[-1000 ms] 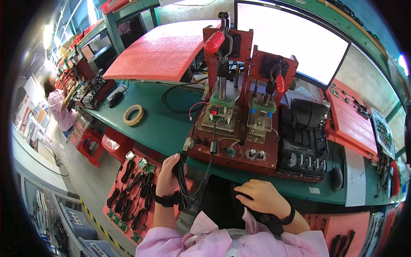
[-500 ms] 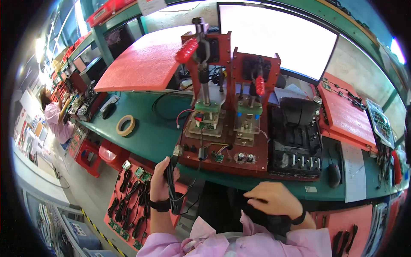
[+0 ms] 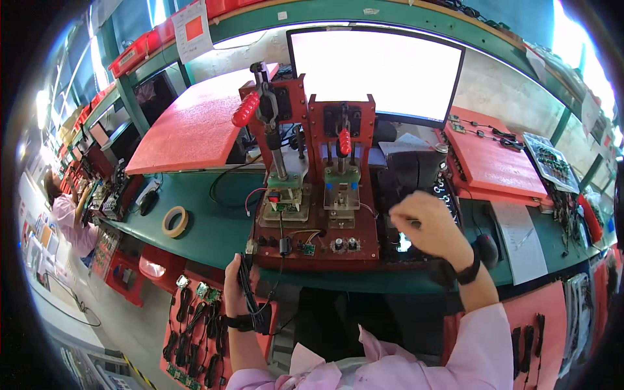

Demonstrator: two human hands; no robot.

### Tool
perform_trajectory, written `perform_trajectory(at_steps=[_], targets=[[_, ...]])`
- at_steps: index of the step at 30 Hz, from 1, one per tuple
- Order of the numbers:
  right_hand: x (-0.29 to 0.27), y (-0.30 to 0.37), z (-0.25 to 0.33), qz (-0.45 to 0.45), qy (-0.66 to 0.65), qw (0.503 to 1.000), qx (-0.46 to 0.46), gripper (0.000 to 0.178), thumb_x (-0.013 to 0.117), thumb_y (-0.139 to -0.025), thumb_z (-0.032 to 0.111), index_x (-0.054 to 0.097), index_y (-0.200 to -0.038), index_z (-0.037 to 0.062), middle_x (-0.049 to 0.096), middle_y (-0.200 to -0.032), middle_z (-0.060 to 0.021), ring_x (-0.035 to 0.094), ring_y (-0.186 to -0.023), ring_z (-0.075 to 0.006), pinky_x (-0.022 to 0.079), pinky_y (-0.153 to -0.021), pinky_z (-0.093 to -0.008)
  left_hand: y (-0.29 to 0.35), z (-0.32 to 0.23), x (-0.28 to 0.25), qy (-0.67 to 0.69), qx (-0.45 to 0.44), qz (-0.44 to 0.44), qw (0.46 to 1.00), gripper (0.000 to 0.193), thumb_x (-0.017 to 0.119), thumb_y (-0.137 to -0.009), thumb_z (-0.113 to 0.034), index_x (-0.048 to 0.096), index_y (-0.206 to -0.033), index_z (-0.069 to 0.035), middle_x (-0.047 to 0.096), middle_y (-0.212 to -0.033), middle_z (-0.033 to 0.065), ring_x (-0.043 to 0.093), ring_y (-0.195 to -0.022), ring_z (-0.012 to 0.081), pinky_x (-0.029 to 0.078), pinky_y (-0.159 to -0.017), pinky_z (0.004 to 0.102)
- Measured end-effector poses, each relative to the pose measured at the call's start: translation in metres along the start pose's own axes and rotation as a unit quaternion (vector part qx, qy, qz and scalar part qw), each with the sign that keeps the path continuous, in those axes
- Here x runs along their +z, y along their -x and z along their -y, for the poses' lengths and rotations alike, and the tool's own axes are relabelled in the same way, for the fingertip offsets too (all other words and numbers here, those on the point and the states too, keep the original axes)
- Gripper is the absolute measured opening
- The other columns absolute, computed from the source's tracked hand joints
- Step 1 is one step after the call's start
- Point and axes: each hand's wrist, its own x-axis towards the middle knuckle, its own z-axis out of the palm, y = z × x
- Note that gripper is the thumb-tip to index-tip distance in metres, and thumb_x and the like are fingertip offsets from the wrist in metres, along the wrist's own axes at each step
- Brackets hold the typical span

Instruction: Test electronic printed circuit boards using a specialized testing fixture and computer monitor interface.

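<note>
My left hand (image 3: 233, 286) is closed around a bundled black cable (image 3: 246, 283) at the bench's front edge. The cable's metal-ended plug (image 3: 251, 247) is at the front left corner of the red test fixture (image 3: 312, 244). A thin black lead with a small block (image 3: 285, 246) runs down from a green circuit board (image 3: 284, 207) under the left red-handled toggle clamp (image 3: 246, 109). My right hand (image 3: 429, 224) hovers over the front of the black fixture (image 3: 416, 170), fingers bent and apart, with nothing visible in them. It hides much of that fixture.
A monitor (image 3: 377, 75) stands behind the fixtures. Tape (image 3: 175, 221) lies on the green bench (image 3: 201, 237). A mouse (image 3: 486, 249) and paper sheet (image 3: 520, 237) are at right. Pink foam (image 3: 263, 344) at lower left bears cables and boards. Another person (image 3: 71, 218) works far left.
My right hand has risen forward from the bench's front edge to over the black fixture. My left hand still holds the cable. The view has shifted, so the bench appears lower and further left.
</note>
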Motion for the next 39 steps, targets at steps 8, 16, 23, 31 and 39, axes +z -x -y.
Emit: perform_trajectory(at_steps=[8,16,23,31,39], targets=[[0.021,-0.05,-0.112,0.058,0.272,0.96,0.024,0.041,0.061,-0.078,0.031,0.058,-0.109,0.0039,0.059,-0.102,-0.0149,0.055,-0.103,-0.034,0.041,-0.092,-0.0432,0.007,-0.011,0.003,-0.116,0.008,-0.03,0.993,0.025,0.046,-0.094,-0.029,0.05,-0.082,-0.007,0.044,-0.06,-0.0011,0.042,-0.052,0.0081,0.033,-0.049,0.0232],[0.026,-0.061,-0.109,0.142,0.318,0.935,0.063,0.051,0.061,-0.077,0.037,0.056,-0.11,-0.0008,0.06,-0.104,-0.0184,0.056,-0.102,-0.0318,0.041,-0.091,-0.0419,0.017,-0.014,0.013,-0.053,0.037,-0.044,0.997,0.023,0.047,-0.093,-0.027,0.054,-0.096,-0.006,0.051,-0.076,0.0006,0.049,-0.065,0.0095,0.04,-0.058,0.0233],[0.01,-0.016,-0.031,0.1,0.363,0.926,-0.006,0.057,0.065,-0.073,0.032,0.051,-0.115,-0.0051,0.056,-0.109,-0.0257,0.058,-0.096,-0.0319,0.046,-0.081,-0.0395,-0.006,0.001,-0.048,-0.084,0.095,-0.111,0.986,0.014,0.048,-0.092,-0.016,0.056,-0.093,-0.005,0.053,-0.078,-0.0012,0.05,-0.068,0.0062,0.041,-0.061,0.0216],[-0.001,0.012,0.002,0.137,0.353,0.926,0.005,0.063,0.064,-0.075,0.028,0.044,-0.128,-0.0007,0.05,-0.115,-0.0348,0.056,-0.1,-0.0359,0.047,-0.08,-0.0387,-0.068,0.006,-0.035,-0.216,0.169,-0.036,0.961,0.006,0.054,-0.089,-0.008,0.057,-0.09,-0.003,0.049,-0.069,-0.0039,0.043,-0.061,0.0025,0.033,-0.055,0.0178],[0.023,-0.022,-0.092,0.126,0.369,0.921,-0.005,0.063,0.06,-0.08,0.038,0.042,-0.132,0.0079,0.045,-0.128,-0.0265,0.055,-0.105,-0.038,0.043,-0.089,-0.0458,-0.086,0.029,-0.022,-0.257,0.25,-0.064,0.931,0.008,0.054,-0.089,-0.008,0.057,-0.087,-0.001,0.049,-0.069,-0.0034,0.043,-0.063,0.0018,0.033,-0.055,0.0182]])
